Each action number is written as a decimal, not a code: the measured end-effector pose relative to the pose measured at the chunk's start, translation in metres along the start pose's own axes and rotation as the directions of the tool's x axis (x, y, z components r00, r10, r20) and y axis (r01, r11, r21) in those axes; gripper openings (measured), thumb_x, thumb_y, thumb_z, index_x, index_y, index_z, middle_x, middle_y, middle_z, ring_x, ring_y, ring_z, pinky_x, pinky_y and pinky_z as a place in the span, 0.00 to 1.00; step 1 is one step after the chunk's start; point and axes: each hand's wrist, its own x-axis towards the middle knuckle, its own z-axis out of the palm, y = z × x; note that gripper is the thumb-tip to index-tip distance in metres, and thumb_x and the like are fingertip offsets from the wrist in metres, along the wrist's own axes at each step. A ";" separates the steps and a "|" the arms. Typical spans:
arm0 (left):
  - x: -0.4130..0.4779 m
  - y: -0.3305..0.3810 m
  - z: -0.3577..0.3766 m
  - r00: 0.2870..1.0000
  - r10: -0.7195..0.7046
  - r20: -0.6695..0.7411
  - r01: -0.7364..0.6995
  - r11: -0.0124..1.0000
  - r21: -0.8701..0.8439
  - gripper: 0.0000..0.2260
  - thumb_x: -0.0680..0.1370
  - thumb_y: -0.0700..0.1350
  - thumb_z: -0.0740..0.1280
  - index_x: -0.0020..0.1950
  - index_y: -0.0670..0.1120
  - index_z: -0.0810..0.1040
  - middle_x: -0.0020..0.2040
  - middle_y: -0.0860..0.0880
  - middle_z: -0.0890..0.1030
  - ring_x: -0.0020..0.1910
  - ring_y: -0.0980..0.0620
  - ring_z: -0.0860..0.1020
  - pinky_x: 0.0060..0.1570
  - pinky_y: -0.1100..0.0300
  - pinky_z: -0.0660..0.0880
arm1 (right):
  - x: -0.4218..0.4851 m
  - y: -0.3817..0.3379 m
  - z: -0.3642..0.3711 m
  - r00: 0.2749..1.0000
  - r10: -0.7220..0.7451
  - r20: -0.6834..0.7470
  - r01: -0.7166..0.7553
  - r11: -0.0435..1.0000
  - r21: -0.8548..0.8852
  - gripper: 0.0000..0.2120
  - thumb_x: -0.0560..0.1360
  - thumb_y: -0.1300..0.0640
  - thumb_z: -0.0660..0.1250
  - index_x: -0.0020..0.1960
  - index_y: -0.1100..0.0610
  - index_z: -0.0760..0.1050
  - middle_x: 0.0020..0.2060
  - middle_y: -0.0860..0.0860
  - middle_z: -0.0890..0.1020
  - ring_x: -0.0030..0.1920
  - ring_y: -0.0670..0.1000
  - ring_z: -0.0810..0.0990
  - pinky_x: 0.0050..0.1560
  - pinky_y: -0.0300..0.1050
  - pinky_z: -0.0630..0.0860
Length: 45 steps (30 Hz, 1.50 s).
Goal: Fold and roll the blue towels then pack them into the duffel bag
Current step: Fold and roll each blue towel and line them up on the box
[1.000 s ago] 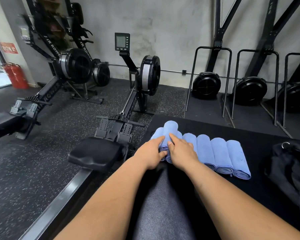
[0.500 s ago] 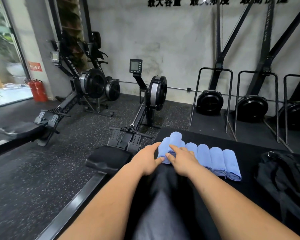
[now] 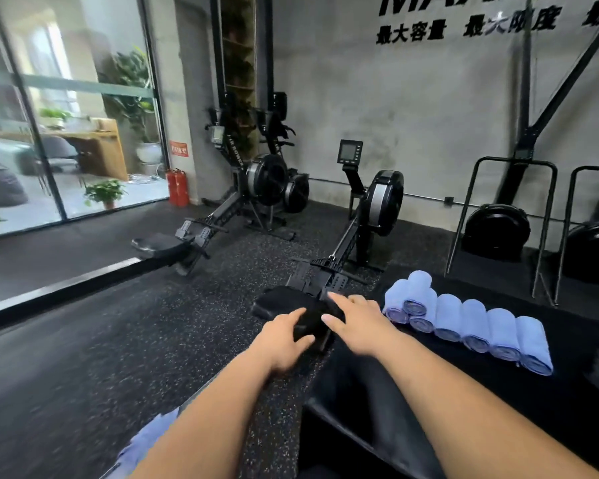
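**First speaker:** Where are the person's hands?

**Second speaker:** Both bare forearms reach forward from the bottom of the head view. The left hand (image 3: 284, 340) hangs in the air with its thumb and fingers spread and loosely bent, its grip apart and round nothing. The right hand (image 3: 358, 321) is beside it, forefinger stretched forward and thumb out to the side. Its grip is likewise apart and round nothing. The two hands are near each other but not touching.

**First speaker:** And the towels?

**Second speaker:** The rolled blue towels (image 3: 474, 323) lie in a row on a black surface (image 3: 481, 402) to the right of the hands, their coiled ends facing the person. Seven ends can be counted. Four rolls lie side by side, and at the left end three are bunched, one resting on top of two. The right hand is just beside that bunch, with a narrow gap showing. A loose blue towel (image 3: 146, 440) shows at the bottom edge, partly hidden behind the left forearm.

**First speaker:** What is around them?

**Second speaker:** Past the hands a black rowing machine (image 3: 367, 216) stands on the speckled dark floor (image 3: 153, 340), its padded seat (image 3: 277, 302) directly behind the fingers. A second rowing machine (image 3: 242, 191) stands further left, near two red fire extinguishers (image 3: 177, 186) and a glass wall (image 3: 83, 133).
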 end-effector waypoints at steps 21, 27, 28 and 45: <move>-0.180 -0.214 0.032 0.894 -0.442 -0.068 0.446 0.894 0.047 0.31 0.84 0.62 0.61 0.84 0.52 0.61 0.80 0.45 0.67 0.77 0.39 0.65 0.76 0.50 0.61 | -0.027 -0.173 0.161 0.891 -0.300 0.340 0.399 0.876 -0.272 0.34 0.83 0.31 0.49 0.85 0.42 0.49 0.84 0.54 0.54 0.82 0.60 0.51 0.78 0.60 0.60; -0.202 -0.263 0.071 0.847 -0.531 0.021 0.529 0.847 0.047 0.35 0.80 0.69 0.56 0.83 0.53 0.60 0.79 0.46 0.69 0.77 0.40 0.66 0.76 0.45 0.64 | -0.028 -0.191 0.216 0.842 -0.313 0.440 0.444 0.865 -0.234 0.32 0.83 0.32 0.51 0.84 0.42 0.52 0.83 0.54 0.56 0.81 0.59 0.52 0.78 0.60 0.60; -0.205 -0.269 0.076 0.838 -0.545 0.037 0.543 0.838 0.048 0.35 0.80 0.68 0.56 0.83 0.53 0.60 0.79 0.46 0.69 0.77 0.39 0.66 0.75 0.45 0.65 | -0.027 -0.192 0.223 0.835 -0.308 0.456 0.445 0.865 -0.230 0.32 0.83 0.32 0.50 0.84 0.42 0.52 0.83 0.54 0.55 0.82 0.59 0.52 0.78 0.60 0.60; -0.213 -0.329 0.132 0.738 -0.660 0.141 0.666 0.746 0.002 0.32 0.84 0.61 0.62 0.84 0.53 0.58 0.82 0.49 0.63 0.79 0.41 0.62 0.76 0.45 0.65 | 0.000 -0.196 0.339 0.733 -0.238 0.637 0.419 0.896 -0.149 0.32 0.84 0.33 0.51 0.84 0.43 0.50 0.84 0.53 0.51 0.82 0.60 0.51 0.77 0.63 0.62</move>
